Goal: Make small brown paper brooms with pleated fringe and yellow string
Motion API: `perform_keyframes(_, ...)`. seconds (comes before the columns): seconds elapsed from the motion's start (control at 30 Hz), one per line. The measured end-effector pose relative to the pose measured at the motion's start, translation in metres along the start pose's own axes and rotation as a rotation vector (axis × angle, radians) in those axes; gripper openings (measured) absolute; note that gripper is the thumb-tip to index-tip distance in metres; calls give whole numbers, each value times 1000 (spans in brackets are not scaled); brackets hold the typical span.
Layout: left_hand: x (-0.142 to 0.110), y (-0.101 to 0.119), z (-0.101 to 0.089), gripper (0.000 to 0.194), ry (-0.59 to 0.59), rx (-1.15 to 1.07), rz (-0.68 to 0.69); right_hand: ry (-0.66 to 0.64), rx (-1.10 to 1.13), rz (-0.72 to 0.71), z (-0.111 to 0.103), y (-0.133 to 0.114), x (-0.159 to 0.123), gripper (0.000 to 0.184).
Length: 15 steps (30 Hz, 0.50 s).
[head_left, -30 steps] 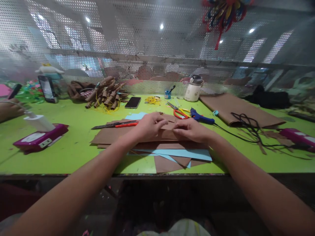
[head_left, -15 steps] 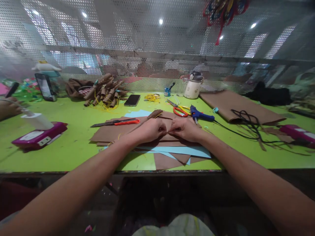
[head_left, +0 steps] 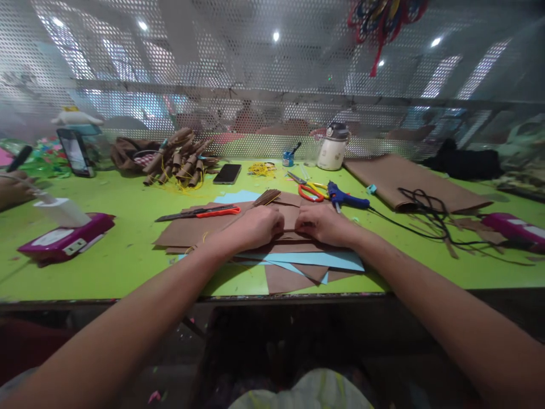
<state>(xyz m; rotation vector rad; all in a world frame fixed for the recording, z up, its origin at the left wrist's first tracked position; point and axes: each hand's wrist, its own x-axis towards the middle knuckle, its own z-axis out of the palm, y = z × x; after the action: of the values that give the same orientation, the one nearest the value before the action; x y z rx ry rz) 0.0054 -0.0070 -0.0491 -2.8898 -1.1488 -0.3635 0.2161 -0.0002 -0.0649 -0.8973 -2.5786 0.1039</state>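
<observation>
My left hand is closed with its fingertips curled onto brown paper at the middle of the stack. Facing it across a small gap, my right hand pinches the same paper; a thin dark edge runs between the two hands. The fingers partly hide what they grip. More brown sheets and light blue sheets lie beneath. A bundle of thin brown strips rests just beyond my left hand. On the stack's left side lies an orange and black utility knife.
Scissors and a blue glue gun with a black cord lie beyond my right hand. Farther back are a phone, brown paper rolls, yellow string and a white bottle. A purple power strip stands left. Another person's hand shows at far left.
My hands have moved slightly apart along the brown paper, from fingertips nearly touching to a small gap. The view has shifted a little.
</observation>
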Motion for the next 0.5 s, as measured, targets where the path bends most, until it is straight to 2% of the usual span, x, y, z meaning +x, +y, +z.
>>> perform_keyframes(0.23, -3, 0, -9, 16, -62, 87, 17, -75, 14, 40, -6, 4, -7, 13)
perform_keyframes(0.5, -7, 6, -14, 10, -86, 118, 30, -123, -137, 15, -6, 1, -10, 10)
